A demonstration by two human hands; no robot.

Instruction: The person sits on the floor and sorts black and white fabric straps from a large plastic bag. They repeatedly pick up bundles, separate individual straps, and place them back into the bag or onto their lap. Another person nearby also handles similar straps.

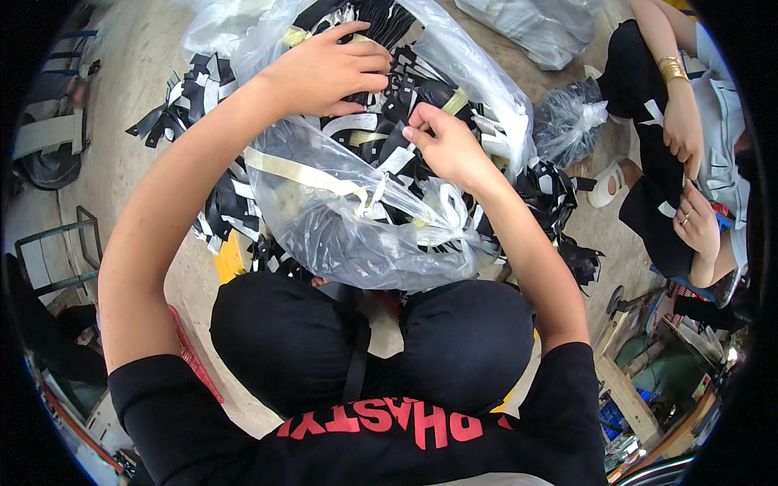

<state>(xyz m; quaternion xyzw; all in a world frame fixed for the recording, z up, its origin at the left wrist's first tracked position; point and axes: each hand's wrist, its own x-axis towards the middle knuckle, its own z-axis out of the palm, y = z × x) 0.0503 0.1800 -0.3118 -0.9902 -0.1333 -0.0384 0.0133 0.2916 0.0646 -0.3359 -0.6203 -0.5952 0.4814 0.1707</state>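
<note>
The person sits bent over a big clear plastic bag [356, 253] on the floor [121, 182], its mouth spread around a heap of black strips [405, 97] with white ends. Their left hand [336, 74] lies over the far part of the heap, fingers parted from the thumb. Their right hand [444, 146] is nearer, thumb and forefinger drawn close over the strips; I can't quite tell whether anything is pinched there. A pale yellow band [304, 172] crosses the bag's near side, beside a knotted white tie [450, 215]. More bundles [212, 97] spill out left and right. Over to the right, a co-worker [717, 113] sits with both hands brought together.
</note>
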